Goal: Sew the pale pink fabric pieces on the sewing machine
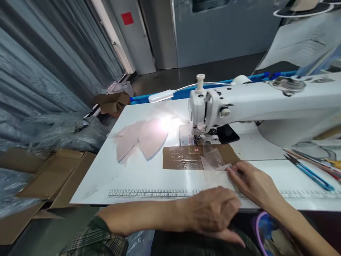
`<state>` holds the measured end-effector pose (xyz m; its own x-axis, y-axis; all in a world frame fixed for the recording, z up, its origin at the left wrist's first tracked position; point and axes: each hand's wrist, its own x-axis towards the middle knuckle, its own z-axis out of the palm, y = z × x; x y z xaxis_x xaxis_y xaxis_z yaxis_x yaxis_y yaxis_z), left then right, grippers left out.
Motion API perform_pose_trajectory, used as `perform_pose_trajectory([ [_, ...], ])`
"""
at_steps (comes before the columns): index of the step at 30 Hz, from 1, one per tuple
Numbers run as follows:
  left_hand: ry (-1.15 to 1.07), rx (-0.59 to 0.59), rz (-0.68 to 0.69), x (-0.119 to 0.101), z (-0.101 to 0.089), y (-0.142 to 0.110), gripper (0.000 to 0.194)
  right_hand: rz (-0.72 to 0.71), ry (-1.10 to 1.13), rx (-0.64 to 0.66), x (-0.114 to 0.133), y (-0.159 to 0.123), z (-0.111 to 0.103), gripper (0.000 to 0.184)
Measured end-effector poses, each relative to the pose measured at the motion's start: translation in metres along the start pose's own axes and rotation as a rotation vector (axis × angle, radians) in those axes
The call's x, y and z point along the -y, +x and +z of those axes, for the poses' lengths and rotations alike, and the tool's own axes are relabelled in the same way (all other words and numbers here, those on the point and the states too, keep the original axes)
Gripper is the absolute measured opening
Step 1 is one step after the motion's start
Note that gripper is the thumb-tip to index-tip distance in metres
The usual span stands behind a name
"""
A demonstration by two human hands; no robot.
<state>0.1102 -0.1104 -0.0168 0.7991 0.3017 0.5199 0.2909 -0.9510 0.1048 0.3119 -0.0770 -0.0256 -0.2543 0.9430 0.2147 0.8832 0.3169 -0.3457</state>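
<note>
At the front right of the brown taped plate (183, 158), my right hand (253, 179) pinches the edge of a thin, see-through whitish piece of fabric (213, 160). That piece lies over the plate, just in front of the needle area of a white sewing machine (197, 113). My left hand (215, 209) hovers at the table's front edge, palm down and blurred. Its fingers bend under out of sight and the thumb points away to the right. Left of the machine lie pale pink cut fabric pieces (149, 137) under a bright lamp spot.
A ruler strip (149, 193) runs along the front of the white table (98, 177). Blue thread snips (311, 174) and other tools lie at the right. A lilac-rimmed bin (258, 227) stands below the edge. Cardboard boxes (53, 174) and plastic wrap fill the left floor.
</note>
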Motion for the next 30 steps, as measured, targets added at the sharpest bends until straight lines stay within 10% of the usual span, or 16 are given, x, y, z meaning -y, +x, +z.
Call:
perform_pose_trajectory([
  [6, 0.269, 0.117, -0.174, -0.015, 0.018, -0.007, 0.007, 0.023, 0.169, 0.021, 0.013, 0.030, -0.022, 0.042],
  [12, -0.625, -0.003, -0.740, -0.009, -0.051, -0.014, 0.015, -0.286, 1.066, 0.702, 0.031, 0.030, -0.030, 0.065],
  [15, -0.829, -0.232, -1.028, 0.015, -0.091, -0.024, 0.021, -0.139, 1.209, 1.042, 0.043, 0.034, -0.020, 0.062],
  [23, 0.109, 0.057, -0.932, 0.159, -0.147, -0.056, 0.032, 0.168, 1.178, 1.144, 0.052, 0.091, 0.000, 0.044],
  [30, 0.176, 0.253, -1.068, 0.300, -0.142, -0.032, 0.035, 0.124, 1.272, 1.231, 0.044, 0.117, 0.012, 0.049],
])
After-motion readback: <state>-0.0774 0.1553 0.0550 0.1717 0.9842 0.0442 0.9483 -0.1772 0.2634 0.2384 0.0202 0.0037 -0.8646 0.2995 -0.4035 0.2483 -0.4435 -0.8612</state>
